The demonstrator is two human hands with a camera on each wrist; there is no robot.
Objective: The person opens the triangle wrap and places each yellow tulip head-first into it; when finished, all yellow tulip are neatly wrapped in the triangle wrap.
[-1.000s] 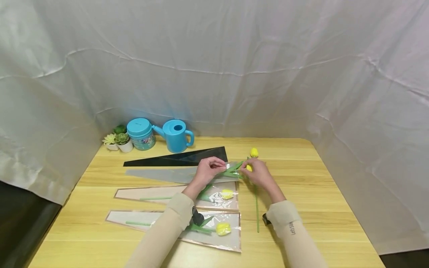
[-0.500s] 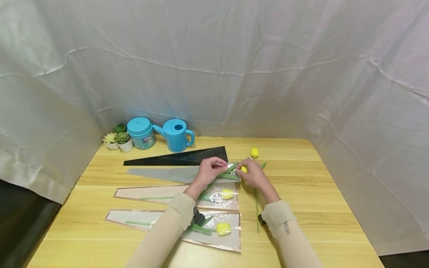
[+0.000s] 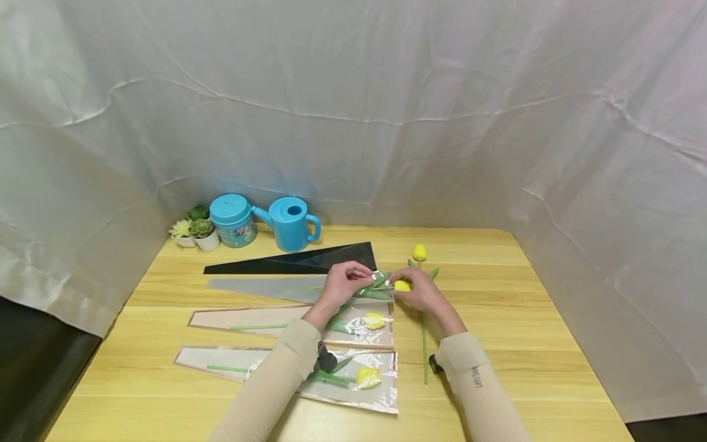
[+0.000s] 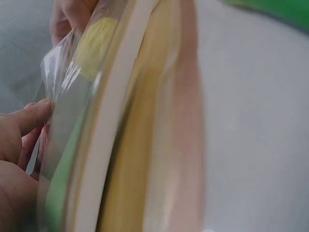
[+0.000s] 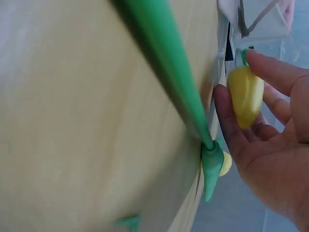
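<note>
My left hand pinches the rim of a clear-fronted grey flower sleeve, holding its wide mouth up. In the left wrist view, thumb and finger grip the crinkled clear film. A yellow artificial tulip lies with its green leaves and stem inside the sleeve. Its head is at the mouth, held by my right hand. The right wrist view has thumb and fingers round the tulip head, the thumb by its base. A second tulip lies beside the right hand, its stem running toward me.
Two filled sleeves with pinkish borders, a nearer one and a farther one, lie in front of the left arm. Beyond is a black sleeve. At the back left stand a blue watering can, a blue-lidded jar and potted succulents.
My right hand has moved left with the tulip, whose leaves have slid farther into the sleeve. Its fingers have shifted round the flower head. The left hand keeps its pinch.
</note>
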